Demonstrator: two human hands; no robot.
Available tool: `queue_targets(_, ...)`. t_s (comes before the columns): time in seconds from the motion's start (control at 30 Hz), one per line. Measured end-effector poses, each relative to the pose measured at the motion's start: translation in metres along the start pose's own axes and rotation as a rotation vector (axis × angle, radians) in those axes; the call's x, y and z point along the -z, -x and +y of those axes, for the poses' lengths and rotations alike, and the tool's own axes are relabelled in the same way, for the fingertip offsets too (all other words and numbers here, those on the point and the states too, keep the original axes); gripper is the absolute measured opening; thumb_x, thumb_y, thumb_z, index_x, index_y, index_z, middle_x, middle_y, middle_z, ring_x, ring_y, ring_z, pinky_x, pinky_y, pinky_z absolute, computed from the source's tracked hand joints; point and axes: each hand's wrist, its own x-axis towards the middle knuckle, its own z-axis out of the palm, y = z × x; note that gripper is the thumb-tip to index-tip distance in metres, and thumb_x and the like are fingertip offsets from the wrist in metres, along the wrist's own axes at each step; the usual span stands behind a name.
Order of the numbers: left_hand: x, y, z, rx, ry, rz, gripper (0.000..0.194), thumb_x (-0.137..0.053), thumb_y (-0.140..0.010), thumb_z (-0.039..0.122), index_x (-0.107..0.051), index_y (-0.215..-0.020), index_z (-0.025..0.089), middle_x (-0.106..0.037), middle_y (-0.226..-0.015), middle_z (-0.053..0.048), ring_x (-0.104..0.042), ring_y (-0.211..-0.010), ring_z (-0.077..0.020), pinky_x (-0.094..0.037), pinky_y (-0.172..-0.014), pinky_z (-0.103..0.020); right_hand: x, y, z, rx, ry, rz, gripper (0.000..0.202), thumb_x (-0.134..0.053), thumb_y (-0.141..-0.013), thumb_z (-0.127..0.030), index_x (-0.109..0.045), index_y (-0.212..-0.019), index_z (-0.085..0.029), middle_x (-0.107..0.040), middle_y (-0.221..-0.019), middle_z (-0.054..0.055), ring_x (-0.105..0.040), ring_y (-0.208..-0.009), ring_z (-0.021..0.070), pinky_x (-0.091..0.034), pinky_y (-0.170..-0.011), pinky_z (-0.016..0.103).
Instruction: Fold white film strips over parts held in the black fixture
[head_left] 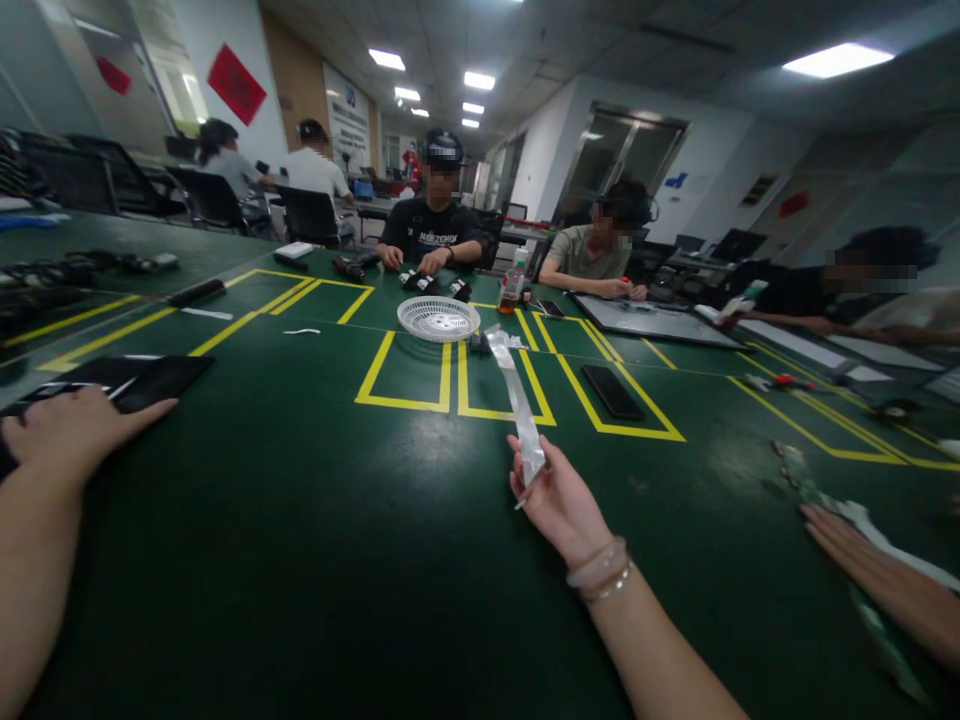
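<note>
My right hand (559,495), with bracelets on its wrist, pinches the lower end of a long, shiny whitish strip (517,395). The strip rises away from me over the green table (337,600), and its far end overlaps some small parts near the basket. What the strip is made of I cannot tell. At the left edge, my left hand (64,435) lies flat with its thumb stretched out, resting on a black flat object (169,380). Its outer fingers are partly cut off by the frame edge.
Yellow tape outlines mark the table. A white plastic basket (439,318), a bottle (513,282) and a black phone (612,391) stand or lie ahead. Another person's hand (877,560) touches a greenish strip at right. Several people sit around the table.
</note>
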Motion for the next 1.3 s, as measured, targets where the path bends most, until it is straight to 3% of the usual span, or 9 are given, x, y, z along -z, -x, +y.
queue_targets(0.1,0.0,0.002,0.004,0.096,-0.151,0.358,0.072,-0.046,-0.056,0.081,-0.04,-0.067,0.01,-0.035,-0.049,-0.005,-0.04,-0.117,-0.0586,-0.012,-0.066,-0.038,0.003,-0.001,-0.002,-0.005,-0.006,-0.014,0.018,-0.056,-0.093,-0.023,-0.065,-0.106,-0.014,-0.072,-0.074,0.001,-0.068,-0.057,0.0111,-0.059,-0.059,0.022)
queue_targets(0.13,0.0,0.001,0.006,0.054,-0.147,0.378,0.071,-0.047,-0.057,0.08,-0.043,-0.068,0.009,-0.038,-0.05,-0.007,-0.04,-0.117,-0.0585,-0.012,-0.066,-0.038,0.003,-0.002,-0.002,0.001,-0.004,-0.019,0.018,-0.058,-0.091,-0.022,-0.064,-0.106,-0.016,-0.072,-0.076,0.001,-0.069,-0.058,0.0113,-0.06,-0.059,0.022)
queue_targets(0.27,0.002,0.002,0.032,-0.071,-0.06,0.266,0.085,-0.043,-0.064,0.081,-0.06,-0.09,0.002,-0.056,-0.068,-0.016,-0.038,-0.121,-0.0566,-0.021,-0.066,-0.042,0.004,-0.004,-0.002,0.012,-0.005,-0.014,0.018,-0.061,-0.088,-0.021,-0.063,-0.106,-0.019,-0.074,-0.082,0.001,-0.069,-0.059,0.0115,-0.061,-0.059,0.024)
queue_targets(0.4,-0.008,0.026,0.09,-0.254,-0.046,0.097,0.103,-0.058,-0.065,0.082,-0.053,-0.134,0.006,-0.06,-0.114,-0.024,-0.054,-0.109,-0.0495,-0.042,-0.075,-0.046,0.003,-0.005,-0.001,0.007,-0.029,0.026,0.016,-0.057,-0.091,-0.02,-0.063,-0.105,-0.017,-0.074,-0.085,0.002,-0.069,-0.059,0.01,-0.06,-0.059,0.023)
queue_targets(0.57,-0.05,0.089,0.157,-0.663,0.003,-0.133,0.077,-0.073,-0.071,0.067,-0.057,-0.134,0.025,-0.053,-0.135,-0.011,-0.053,-0.118,-0.0386,-0.047,-0.094,-0.048,0.002,-0.003,-0.002,-0.007,-0.042,0.065,0.011,-0.059,-0.091,-0.02,-0.064,-0.1,-0.016,-0.071,-0.075,0.001,-0.067,-0.055,0.0101,-0.059,-0.058,0.022)
queue_targets(0.7,-0.084,0.145,0.189,-1.057,0.006,-0.254,0.074,-0.083,-0.067,0.059,-0.06,-0.132,0.029,-0.056,-0.133,-0.009,-0.051,-0.123,-0.0371,-0.043,-0.103,-0.05,0.0,-0.003,-0.003,0.001,-0.046,0.075,0.009,-0.058,-0.092,-0.02,-0.064,-0.097,-0.019,-0.071,-0.073,0.0,-0.067,-0.055,0.0112,-0.06,-0.057,0.024)
queue_targets(0.83,-0.102,0.177,0.201,-1.26,-0.014,-0.289,0.082,-0.089,-0.063,0.052,-0.058,-0.135,0.029,-0.049,-0.141,-0.009,-0.044,-0.13,-0.037,-0.033,-0.112,-0.052,-0.005,-0.001,-0.001,0.039,-0.044,0.053,0.011,-0.061,-0.09,-0.02,-0.065,-0.101,-0.019,-0.072,-0.082,-0.001,-0.066,-0.057,0.0097,-0.06,-0.06,0.023)
queue_targets(1.03,-0.11,0.184,0.2,-1.312,-0.045,-0.328,0.085,-0.088,-0.068,0.049,-0.051,-0.142,0.028,-0.044,-0.146,-0.008,-0.041,-0.134,-0.036,-0.027,-0.116,-0.054,-0.014,0.014,0.004,0.261,0.197,-0.052,0.04,-0.079,-0.078,-0.03,-0.068,-0.116,-0.023,-0.075,-0.104,0.002,-0.069,-0.076,0.0107,-0.058,-0.071,0.022)
queue_targets(1.3,-0.119,0.179,0.196,-1.386,-0.1,-0.155,0.089,-0.086,-0.072,0.055,-0.044,-0.145,0.027,-0.039,-0.15,-0.01,-0.042,-0.133,-0.0346,-0.032,-0.113,-0.053,-0.012,0.018,0.009,0.632,0.903,-0.216,0.031,-0.064,-0.09,-0.036,-0.068,-0.121,-0.033,-0.066,-0.127,0.003,-0.062,-0.113,0.0206,-0.047,-0.102,0.043)
